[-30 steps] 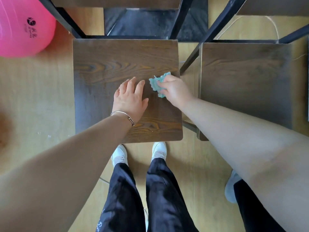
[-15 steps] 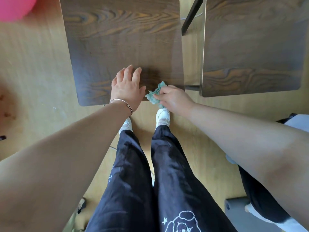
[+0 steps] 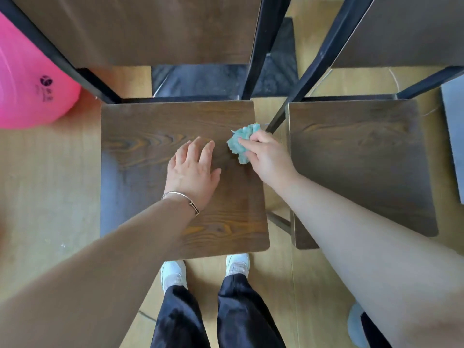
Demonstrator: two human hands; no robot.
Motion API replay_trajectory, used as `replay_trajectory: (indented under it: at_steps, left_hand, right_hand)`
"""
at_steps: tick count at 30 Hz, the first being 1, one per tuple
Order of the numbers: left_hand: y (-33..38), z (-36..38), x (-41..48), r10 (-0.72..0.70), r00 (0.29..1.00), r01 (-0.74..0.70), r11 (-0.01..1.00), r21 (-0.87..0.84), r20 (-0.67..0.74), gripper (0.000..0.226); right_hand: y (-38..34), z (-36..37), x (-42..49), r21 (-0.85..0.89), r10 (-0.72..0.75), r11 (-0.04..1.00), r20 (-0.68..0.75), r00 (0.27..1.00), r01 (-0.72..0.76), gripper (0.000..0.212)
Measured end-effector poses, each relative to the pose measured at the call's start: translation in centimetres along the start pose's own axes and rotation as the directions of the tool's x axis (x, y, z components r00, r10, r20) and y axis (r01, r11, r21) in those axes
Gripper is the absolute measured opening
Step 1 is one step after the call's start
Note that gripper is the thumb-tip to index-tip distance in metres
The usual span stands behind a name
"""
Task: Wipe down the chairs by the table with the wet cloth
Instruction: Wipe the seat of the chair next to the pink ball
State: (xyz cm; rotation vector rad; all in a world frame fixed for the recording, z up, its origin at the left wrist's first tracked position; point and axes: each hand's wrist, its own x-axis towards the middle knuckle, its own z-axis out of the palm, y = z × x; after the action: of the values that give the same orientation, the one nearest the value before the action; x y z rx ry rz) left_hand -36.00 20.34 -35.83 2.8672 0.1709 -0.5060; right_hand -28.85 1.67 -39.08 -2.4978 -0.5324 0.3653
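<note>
Gripped bunched cloth in right hand, fingers curled round it, on far-right part of left chair seat. Rested left hand flat mid-seat, fingers straight, slightly spread.

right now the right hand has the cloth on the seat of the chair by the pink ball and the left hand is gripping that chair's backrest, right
Not quite. The head view shows the left hand resting flat on that chair's seat, fingers spread, not gripping the backrest. The right hand does hold the cloth on the seat by the pink ball.
</note>
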Motion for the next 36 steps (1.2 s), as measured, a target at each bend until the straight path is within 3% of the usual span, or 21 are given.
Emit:
replay_trajectory:
  at_steps: [6, 10, 15, 22, 24, 28, 36]
  left_hand:
    - [1.0, -1.9, 5.3, 0.034, 0.997, -0.035, 0.999, -0.007, -0.074, 0.062]
    - [1.5, -1.9, 6.0, 0.058, 0.995, -0.059, 0.998, -0.005, -0.079, 0.063]
    - [1.3, -1.1, 4.7, 0.073, 0.997, -0.073, 0.997, 0.007, -0.019, 0.063]
    - [1.3, 0.6, -0.3, 0.07, 0.995, -0.072, 0.997, 0.025, 0.074, 0.063]
    - [1.4, 1.4, -2.1, 0.081, 0.992, -0.083, 0.996, 0.021, 0.101, 0.063]
    - [1.6, 3.3, -5.8, 0.083, 0.984, -0.089, 0.996, 0.031, 0.155, 0.063]
    - [2.5, 5.6, -11.3, 0.078, 0.976, -0.087, 0.996, 0.034, 0.204, 0.061]
  right_hand:
    - [1.8, -2.4, 9.9, -0.019, 0.131, 0.991, 0.028, 0.991, -0.13, 0.022]
    - [2.7, -2.3, 10.4, 0.116, 0.224, 0.966, 0.078, 0.971, -0.232, 0.022]
    - [2.5, -2.1, 9.2, 0.209, 0.218, 0.947, 0.146, 0.965, -0.245, 0.02]
    - [1.8, -1.2, -0.4, 0.018, 0.087, 0.995, 0.363, 0.928, -0.101, 0.025]
    - [1.4, -1.0, -3.7, 0.046, 0.073, 0.994, 0.399, 0.914, -0.099, 0.026]
    - [1.3, 0.6, -10.5, 0.134, 0.079, 0.98, 0.407, 0.91, -0.145, 0.023]
    - [1.1, 2.4, -19.0, 0.099, -0.061, 0.995, 0.415, 0.908, 0.021, 0.027]
